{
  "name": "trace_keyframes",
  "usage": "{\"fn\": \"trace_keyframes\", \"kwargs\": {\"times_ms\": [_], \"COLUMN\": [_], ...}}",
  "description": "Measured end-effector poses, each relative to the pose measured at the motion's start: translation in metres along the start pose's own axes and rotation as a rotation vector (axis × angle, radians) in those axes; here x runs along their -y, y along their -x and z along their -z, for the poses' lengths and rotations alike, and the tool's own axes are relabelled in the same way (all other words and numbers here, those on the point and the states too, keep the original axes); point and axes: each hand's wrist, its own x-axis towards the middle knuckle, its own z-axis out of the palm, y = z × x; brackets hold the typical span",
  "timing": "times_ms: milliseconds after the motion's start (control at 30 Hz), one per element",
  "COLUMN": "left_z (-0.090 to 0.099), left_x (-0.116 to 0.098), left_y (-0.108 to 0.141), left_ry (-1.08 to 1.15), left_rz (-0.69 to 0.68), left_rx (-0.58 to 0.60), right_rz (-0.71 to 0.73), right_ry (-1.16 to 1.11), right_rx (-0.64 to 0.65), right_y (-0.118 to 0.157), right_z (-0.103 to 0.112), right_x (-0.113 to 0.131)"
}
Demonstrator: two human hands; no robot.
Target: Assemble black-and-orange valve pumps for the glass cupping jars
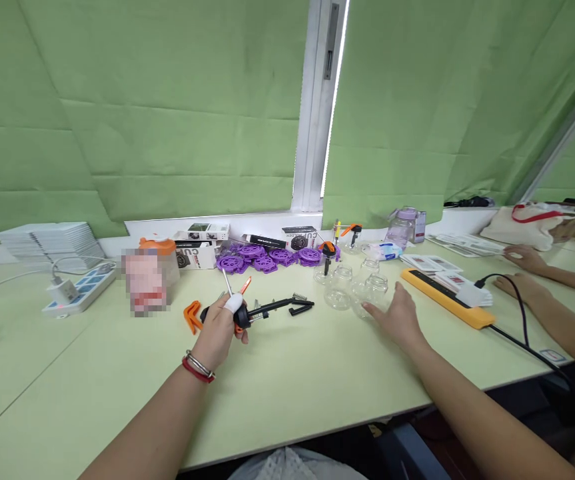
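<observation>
My left hand (220, 333) is closed around a spray head (242, 317) with a black collar, orange parts and a long black tube pointing right. One digit wears a white cover. A thin metal shaft (228, 281) sticks up beside that hand; its lower end is hidden. My right hand (400, 317) has thumb and forefinger spread at a clear round bottle (376, 290), the thumb overlapping its lower side. I cannot tell how firmly it touches. More clear bottles (338, 297) stand to its left. Orange trigger pieces (193, 317), a black part (301, 309) and a spring (300, 298) lie nearby.
Purple plastic parts (262, 258) are piled at the back before boxes (300, 238). Bottles with black-and-orange spray heads (352, 235) stand behind. A yellow power strip (447, 298) with a black cable lies right, near a co-worker's hands (524, 290). A white power strip (81, 291) is left.
</observation>
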Motion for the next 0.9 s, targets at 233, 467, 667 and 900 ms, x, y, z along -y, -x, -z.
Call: {"fn": "trace_keyframes", "kwargs": {"times_ms": [233, 467, 667, 900], "left_z": [-0.006, -0.014, 0.011, 0.002], "left_x": [-0.004, -0.006, -0.021, -0.005], "left_y": [0.006, 0.017, 0.009, 0.008], "left_ry": [0.050, 0.063, -0.341, -0.395], "left_rz": [0.088, 0.225, -0.191, -0.091], "left_rx": [0.095, 0.320, 0.101, 0.395], "right_rz": [0.893, 1.151, 0.736, 0.342], "right_ry": [-0.034, -0.116, -0.345, -0.534], "right_rx": [-0.085, 0.051, 0.514, 1.010], "right_y": [0.055, 0.078, 0.046, 0.037], "right_z": [0.016, -0.001, 0.033, -0.010], "right_x": [0.097, 0.149, 0.164, 0.159]}}
